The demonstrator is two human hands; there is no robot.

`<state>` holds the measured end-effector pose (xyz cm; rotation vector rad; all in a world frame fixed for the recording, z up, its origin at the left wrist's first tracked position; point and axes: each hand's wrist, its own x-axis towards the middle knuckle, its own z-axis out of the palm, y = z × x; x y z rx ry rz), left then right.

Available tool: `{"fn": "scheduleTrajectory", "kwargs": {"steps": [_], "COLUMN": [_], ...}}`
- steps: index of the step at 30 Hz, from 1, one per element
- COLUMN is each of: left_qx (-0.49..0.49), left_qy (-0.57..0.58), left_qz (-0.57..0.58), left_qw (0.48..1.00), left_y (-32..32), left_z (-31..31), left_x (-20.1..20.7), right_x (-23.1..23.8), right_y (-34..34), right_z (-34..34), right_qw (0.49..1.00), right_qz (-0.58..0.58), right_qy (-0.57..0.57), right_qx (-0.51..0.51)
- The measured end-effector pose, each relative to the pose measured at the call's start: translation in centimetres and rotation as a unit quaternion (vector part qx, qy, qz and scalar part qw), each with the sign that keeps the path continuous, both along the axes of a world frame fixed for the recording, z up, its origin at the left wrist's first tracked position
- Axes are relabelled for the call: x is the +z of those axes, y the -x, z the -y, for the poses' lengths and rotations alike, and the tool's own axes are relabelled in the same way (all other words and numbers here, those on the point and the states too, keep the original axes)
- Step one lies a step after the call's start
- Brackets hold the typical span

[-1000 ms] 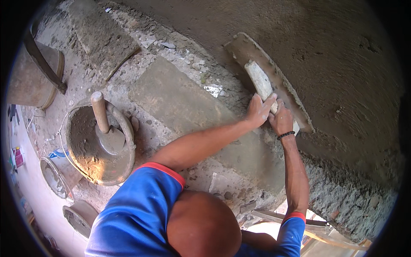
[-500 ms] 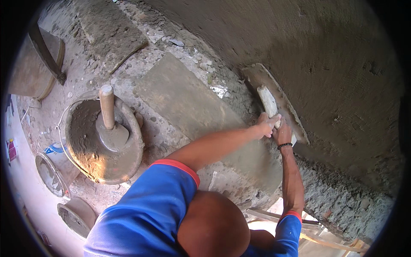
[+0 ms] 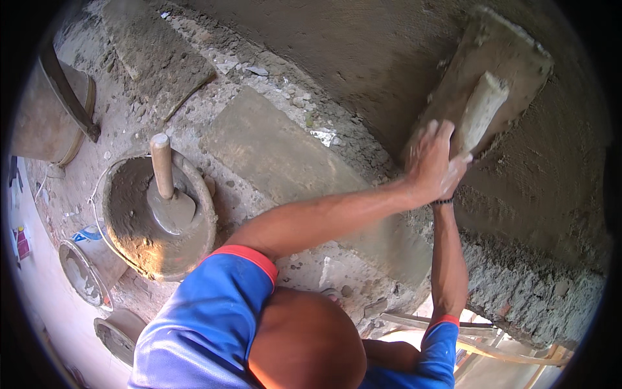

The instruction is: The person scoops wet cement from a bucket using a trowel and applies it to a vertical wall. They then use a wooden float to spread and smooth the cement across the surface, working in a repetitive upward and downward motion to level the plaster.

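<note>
A long rectangular plastering float [image 3: 483, 111] with a pale, mortar-smeared handle lies against the grey plastered wall [image 3: 382, 48] at the right. Its far end tilts up and to the right. Both hands are together at the handle's near end. My left hand [image 3: 431, 159] is closed there, with wet mortar on its fingers. Behind it, my right hand [image 3: 453, 185] grips the same end and is largely covered; a dark bead bracelet [image 3: 442, 201] circles that wrist.
At the left stands a mortar bucket [image 3: 120, 223], with a wooden-handled trowel [image 3: 163, 168] stuck in it. Smaller buckets [image 3: 84, 272] lie nearby, below a large container [image 3: 48, 117]. A flat board [image 3: 272, 142] lies along the wall's foot, with rubble beside it. Timber pieces [image 3: 476, 340] are at lower right.
Both hands have carried the float up and right across the wall. It has swung clockwise, so its far end now points to the upper right.
</note>
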<state>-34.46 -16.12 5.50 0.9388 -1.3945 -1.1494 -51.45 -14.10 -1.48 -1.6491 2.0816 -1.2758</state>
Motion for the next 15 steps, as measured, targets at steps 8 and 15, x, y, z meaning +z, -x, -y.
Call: {"fn": "scheduleTrajectory", "kwargs": {"steps": [8,15], "left_qx": [0.054,-0.038], "left_qy": [0.281,0.224], "left_qz": [0.128,0.179], "left_qw": [0.949,0.957], "left_y": [-7.9,-12.9], "left_z": [9.6,9.0], "left_x": [5.6,6.0], "right_x": [7.4,2.2], "right_y": [-12.5,-16.1], "right_z": [9.9,11.2], "right_qw": [0.965,0.969], "right_qz": [-0.065,0.072], "right_qy": [0.226,0.216], "right_qx": [0.113,0.097]}}
